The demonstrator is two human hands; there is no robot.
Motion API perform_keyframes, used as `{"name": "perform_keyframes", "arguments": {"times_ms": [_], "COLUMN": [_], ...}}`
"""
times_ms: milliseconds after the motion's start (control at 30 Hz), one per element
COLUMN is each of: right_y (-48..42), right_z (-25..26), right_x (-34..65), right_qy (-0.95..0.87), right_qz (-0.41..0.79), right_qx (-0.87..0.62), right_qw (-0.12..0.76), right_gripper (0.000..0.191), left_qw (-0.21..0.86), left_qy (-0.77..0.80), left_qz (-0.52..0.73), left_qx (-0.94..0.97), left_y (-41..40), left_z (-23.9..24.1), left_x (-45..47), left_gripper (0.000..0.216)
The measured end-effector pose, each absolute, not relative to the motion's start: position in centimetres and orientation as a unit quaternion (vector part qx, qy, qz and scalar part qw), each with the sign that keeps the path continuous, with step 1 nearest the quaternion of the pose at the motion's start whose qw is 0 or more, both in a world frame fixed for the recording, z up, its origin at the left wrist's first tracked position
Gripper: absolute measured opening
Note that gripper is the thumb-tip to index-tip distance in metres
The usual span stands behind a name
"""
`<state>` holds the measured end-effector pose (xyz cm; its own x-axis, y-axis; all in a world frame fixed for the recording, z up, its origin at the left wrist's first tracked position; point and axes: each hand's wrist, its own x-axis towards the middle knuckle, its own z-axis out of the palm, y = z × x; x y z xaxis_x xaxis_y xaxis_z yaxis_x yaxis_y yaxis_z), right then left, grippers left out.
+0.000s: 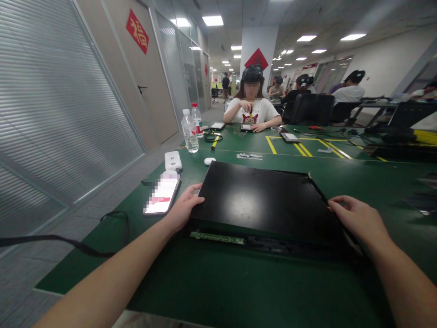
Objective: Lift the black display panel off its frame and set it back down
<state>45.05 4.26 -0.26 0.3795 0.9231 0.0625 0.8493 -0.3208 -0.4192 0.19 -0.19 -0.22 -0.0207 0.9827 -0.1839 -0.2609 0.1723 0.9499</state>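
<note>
A wide, flat black panel, which looks like a display screen, lies in front of me with light glaring off its middle. Along its near side shows a narrow green circuit board in a dark frame strip. My left hand grips the panel's left edge, thumb on top and fingers at the side. At the right edge, my right hand pinches the rim between thumb and fingers. A thin strip along that right side stands slightly apart from the panel. The panel's underside is hidden.
Left of the panel are a lit phone, a white power bank and a white earbud case. Two bottles stand behind. Across the green table sits a person. Cables and tools lie at the far right.
</note>
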Motion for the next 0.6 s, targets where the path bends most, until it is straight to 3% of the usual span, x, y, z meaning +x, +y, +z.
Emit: {"name": "perform_keyframes", "arguments": {"times_ms": [600], "right_y": [4.37], "right_z": [-0.57], "right_x": [45.21], "right_qy": [-0.559], "right_qz": [0.074], "right_qx": [-0.810], "right_qw": [0.162], "right_gripper": [0.040], "left_qw": [0.591], "left_qy": [0.499], "left_qz": [0.519], "left_qx": [0.364], "left_y": [-0.21], "left_z": [-0.06], "left_x": [0.28], "left_gripper": [0.059]}}
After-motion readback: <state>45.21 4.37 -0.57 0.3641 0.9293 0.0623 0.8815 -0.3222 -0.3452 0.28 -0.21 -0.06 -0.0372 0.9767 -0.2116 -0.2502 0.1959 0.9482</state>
